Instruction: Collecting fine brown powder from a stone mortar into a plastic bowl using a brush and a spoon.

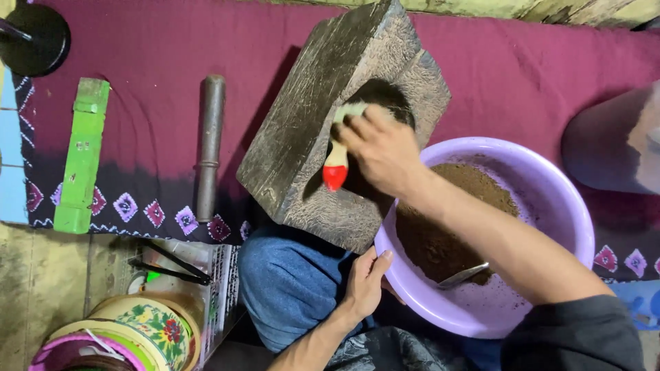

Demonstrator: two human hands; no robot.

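the right hand (381, 148) is gripping a small brush (337, 161) with a pale handle and red tip, fingers clamped around the upper handle, bristle end pressing into the dark hollow of a wooden block (344, 124). the block is leaning tilted, its lower edge resting over the rim of a purple basin (564, 199) and against the person's blue-clad knee (289, 282). the left hand (364, 282) is bracing the block's lower edge from below, fingers together and flat against the wood and basin rim, not closing around anything.

handling, judged: the block is looking thick, rough and heavy, stiff, not slippery; best held at the lower edge or thick sides. the brush is light and rigid, its painted handle possibly slick. the basin is thin plastic, likely flexing under load, and is holding brown powder (447, 227) with a metal spoon (464, 275) lying in it.

surface: all is sitting on a floor covered by a maroon cloth (151, 48) with a patterned border. a dark pestle-like rod (210, 148) and a green bar (82, 154) are lying well apart to the left. decorated tins (144, 330) are standing at lower left; contents unclear from here.
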